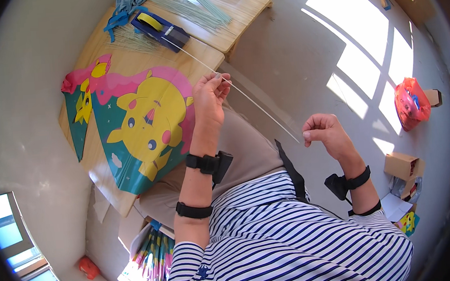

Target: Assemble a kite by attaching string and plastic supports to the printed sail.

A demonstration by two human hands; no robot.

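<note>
A long, thin white rod (260, 107) slants from the tape dispenser down toward my right side. My left hand (212, 96) is closed around it, thumb and fingers pinching it partway along. The rod's upper end overlaps the dark blue tape dispenser (166, 33), which holds a yellow roll; I cannot tell if they touch. My right hand (327, 132) is pinched closed beside the rod's lower end, with a small gap between; what its fingertips hold, if anything, is too small to see. Left of my left hand, a kite-like printed sheet (151, 112) with a yellow cartoon animal lies on the wooden table (213, 57).
Bundles of thin pale rods (188, 6) and a bunched blue cloth (129, 1) lie at the table's far side. A red plastic bag (411, 104) and cardboard boxes (402, 165) stand on the floor at right. A box of colourful folded sheets (152, 257) sits at lower left.
</note>
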